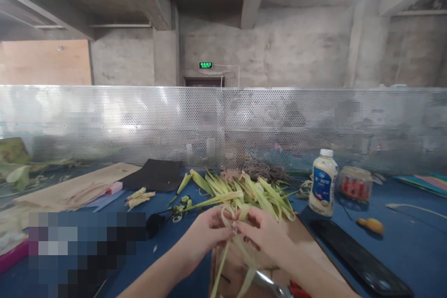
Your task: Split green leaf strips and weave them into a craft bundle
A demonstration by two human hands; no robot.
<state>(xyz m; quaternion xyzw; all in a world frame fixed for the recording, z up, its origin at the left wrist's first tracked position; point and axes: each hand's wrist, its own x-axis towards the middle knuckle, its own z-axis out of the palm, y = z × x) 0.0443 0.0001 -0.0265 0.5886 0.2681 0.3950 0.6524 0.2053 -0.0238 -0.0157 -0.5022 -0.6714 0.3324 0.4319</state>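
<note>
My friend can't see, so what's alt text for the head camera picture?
The left hand and right hand pinch pale green strips above a brown board. Behind them lie corn husks; a white-capped bottle stands to the right.

From here I see 1 perforated metal screen (157, 125) with a shiny finish across the middle, rough matt concrete wall (296, 46) above, and 1 glossy black phone (359, 253) at lower right.

One head-worn camera looks forward and down over the hands (234, 227).
</note>
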